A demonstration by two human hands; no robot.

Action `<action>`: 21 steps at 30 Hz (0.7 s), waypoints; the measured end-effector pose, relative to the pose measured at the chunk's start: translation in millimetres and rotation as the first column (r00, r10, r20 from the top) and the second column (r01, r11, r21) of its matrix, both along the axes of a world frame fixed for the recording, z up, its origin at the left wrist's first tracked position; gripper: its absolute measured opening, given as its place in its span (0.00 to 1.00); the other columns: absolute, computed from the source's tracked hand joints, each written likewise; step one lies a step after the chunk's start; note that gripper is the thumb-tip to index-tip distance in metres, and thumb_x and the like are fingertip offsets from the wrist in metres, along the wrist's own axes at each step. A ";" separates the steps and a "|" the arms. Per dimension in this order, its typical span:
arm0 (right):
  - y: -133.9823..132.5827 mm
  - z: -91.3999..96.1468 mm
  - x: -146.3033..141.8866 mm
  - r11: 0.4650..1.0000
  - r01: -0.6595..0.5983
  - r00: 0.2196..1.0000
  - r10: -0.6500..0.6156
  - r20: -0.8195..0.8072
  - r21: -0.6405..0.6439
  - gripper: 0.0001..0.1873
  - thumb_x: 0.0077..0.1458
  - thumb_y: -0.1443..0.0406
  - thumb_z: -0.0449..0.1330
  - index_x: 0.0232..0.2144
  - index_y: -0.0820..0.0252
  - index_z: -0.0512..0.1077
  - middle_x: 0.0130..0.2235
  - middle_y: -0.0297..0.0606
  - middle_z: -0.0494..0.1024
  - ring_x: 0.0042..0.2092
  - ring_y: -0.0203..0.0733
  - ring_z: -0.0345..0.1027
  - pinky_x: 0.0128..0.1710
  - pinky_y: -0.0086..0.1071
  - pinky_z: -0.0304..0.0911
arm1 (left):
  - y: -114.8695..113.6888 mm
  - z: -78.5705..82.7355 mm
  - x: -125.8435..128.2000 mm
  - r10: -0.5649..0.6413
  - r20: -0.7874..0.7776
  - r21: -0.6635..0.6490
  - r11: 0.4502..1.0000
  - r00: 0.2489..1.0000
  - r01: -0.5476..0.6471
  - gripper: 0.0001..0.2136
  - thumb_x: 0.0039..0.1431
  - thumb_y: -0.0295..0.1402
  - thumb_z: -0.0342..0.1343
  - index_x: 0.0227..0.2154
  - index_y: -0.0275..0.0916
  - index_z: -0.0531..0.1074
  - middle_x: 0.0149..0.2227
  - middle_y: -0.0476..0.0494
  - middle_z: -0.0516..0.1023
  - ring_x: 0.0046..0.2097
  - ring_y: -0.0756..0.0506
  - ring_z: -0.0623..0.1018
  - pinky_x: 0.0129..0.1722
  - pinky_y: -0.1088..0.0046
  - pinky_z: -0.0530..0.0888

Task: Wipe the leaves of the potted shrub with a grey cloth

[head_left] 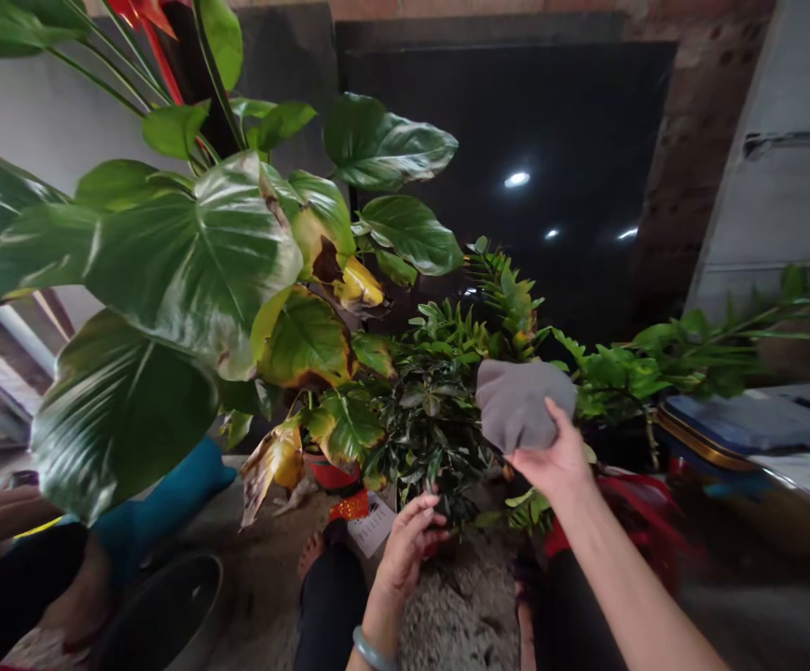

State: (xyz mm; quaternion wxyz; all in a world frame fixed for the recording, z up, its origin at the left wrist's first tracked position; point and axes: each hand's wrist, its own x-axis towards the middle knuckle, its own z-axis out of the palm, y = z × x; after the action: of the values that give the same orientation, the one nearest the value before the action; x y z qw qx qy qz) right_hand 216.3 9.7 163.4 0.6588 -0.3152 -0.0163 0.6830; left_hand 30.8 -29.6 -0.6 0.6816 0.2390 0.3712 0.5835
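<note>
My right hand (559,457) is closed on a folded grey cloth (525,403), thumb on top, held up before the green foliage at centre right. My left hand (413,542), with a pale bangle (371,650) at its wrist, is lower down beside the dark leaves of a bushy potted plant (439,419). Its fingers are loosely bent and a little apart, and I see nothing held in them. Whether the fingertips touch a leaf is unclear. The plant's pot is mostly hidden behind my left hand.
A large-leaved plant (187,242) with some yellowed, browned leaves fills the left. Another person's arm (6,522) shows at the left edge, near a dark bucket (167,606). A dark panel (516,121) stands behind. A red bag (646,522) and a box (719,438) are at right.
</note>
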 end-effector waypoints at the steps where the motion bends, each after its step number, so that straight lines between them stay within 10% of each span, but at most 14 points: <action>1: -2.8 -11.6 -6.5 0.995 -0.064 0.998 0.066 0.024 -0.082 0.03 0.51 0.64 0.60 0.31 0.55 0.72 0.24 0.31 0.80 0.25 0.40 0.73 0.26 0.34 0.67 | 0.0 2.4 -0.3 0.014 0.019 0.025 1.000 1.000 -0.015 0.17 0.29 0.39 0.73 0.24 0.37 0.78 0.29 0.45 0.77 0.31 0.47 0.74 0.33 0.71 0.70; 7: -79.2 -80.9 -23.7 0.860 -0.319 0.931 0.363 0.040 -0.398 0.10 0.44 0.63 0.67 0.29 0.61 0.73 0.23 0.41 0.80 0.30 0.49 0.76 0.29 0.39 0.70 | 0.4 4.7 -6.2 -0.035 0.067 0.057 0.998 0.997 0.031 0.20 0.35 0.39 0.71 0.35 0.39 0.79 0.27 0.45 0.76 0.32 0.45 0.74 0.35 0.69 0.70; 12: -71.3 -41.0 13.5 0.998 -0.035 0.971 0.047 0.233 -0.059 0.16 0.32 0.67 0.70 0.30 0.57 0.74 0.27 0.36 0.81 0.36 0.50 0.76 0.41 0.43 0.70 | -1.5 1.2 -2.0 -0.061 0.047 0.026 0.998 0.997 0.060 0.24 0.36 0.38 0.70 0.41 0.40 0.79 0.42 0.38 0.78 0.33 0.47 0.73 0.34 0.69 0.69; 15: -34.0 -16.3 27.3 0.980 0.116 0.950 -0.156 0.271 0.159 0.19 0.32 0.69 0.69 0.33 0.55 0.74 0.28 0.32 0.81 0.36 0.47 0.75 0.42 0.41 0.70 | -3.6 -0.5 -1.8 -0.070 0.019 0.030 0.997 0.997 0.070 0.23 0.38 0.37 0.69 0.42 0.39 0.79 0.49 0.35 0.76 0.34 0.47 0.74 0.34 0.69 0.70; 21: -45.8 -57.1 -4.5 0.958 -0.065 0.981 0.112 0.156 -0.280 0.08 0.44 0.66 0.66 0.29 0.56 0.71 0.23 0.33 0.80 0.24 0.42 0.73 0.26 0.36 0.69 | -9.3 -8.0 -12.7 -0.021 -0.019 0.011 1.000 1.000 0.021 0.23 0.35 0.36 0.70 0.40 0.39 0.80 0.50 0.34 0.75 0.36 0.45 0.75 0.34 0.69 0.71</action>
State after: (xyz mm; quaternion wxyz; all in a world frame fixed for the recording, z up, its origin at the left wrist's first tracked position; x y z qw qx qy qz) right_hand 211.8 -36.0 106.3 0.5739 -0.4592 0.0077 0.6780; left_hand 18.1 -38.9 -8.5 0.6830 0.2521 0.3716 0.5761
